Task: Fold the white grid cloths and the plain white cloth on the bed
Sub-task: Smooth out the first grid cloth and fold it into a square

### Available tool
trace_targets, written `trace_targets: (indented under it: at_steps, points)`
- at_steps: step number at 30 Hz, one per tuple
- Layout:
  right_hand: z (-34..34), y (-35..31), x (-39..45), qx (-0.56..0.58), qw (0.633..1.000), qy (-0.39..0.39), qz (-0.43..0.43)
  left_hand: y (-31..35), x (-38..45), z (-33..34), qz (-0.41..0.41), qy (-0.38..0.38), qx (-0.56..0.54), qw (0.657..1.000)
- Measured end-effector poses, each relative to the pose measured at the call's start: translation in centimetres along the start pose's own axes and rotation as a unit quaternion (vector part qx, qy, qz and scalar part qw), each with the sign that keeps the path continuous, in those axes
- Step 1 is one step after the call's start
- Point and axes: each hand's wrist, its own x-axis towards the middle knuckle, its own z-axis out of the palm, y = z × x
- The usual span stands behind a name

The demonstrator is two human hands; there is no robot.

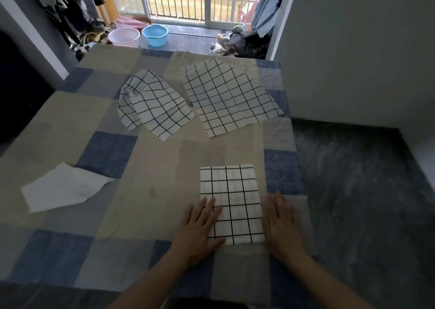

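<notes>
The folded grid cloth [231, 202], its long axis running away from the person near the bed's [70, 125] right edge, was flanked by both flat hands, left hand [200, 226] pressed on it, right hand [280, 221] beside it.

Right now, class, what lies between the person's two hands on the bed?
In the head view, the folded grid cloth lies between the left hand and right hand, both flat at its sides.

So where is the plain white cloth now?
In the head view the plain white cloth lies unfolded on the bed's left side, apart from the left hand.
</notes>
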Motion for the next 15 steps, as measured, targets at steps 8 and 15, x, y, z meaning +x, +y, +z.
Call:
trace_targets:
  at_steps: [8, 15]
  points:
    - [1.3, -9.7, 0.0, 0.060, 0.989, -0.029, -0.133, 0.3, 0.1, -0.4, -0.005, -0.024, 0.001, 1.000]
    - [0.8, -1.9, -0.6, -0.008, 0.997, -0.058, -0.047, 0.0, 0.3, -0.6, 0.016, -0.020, -0.019, 0.999]
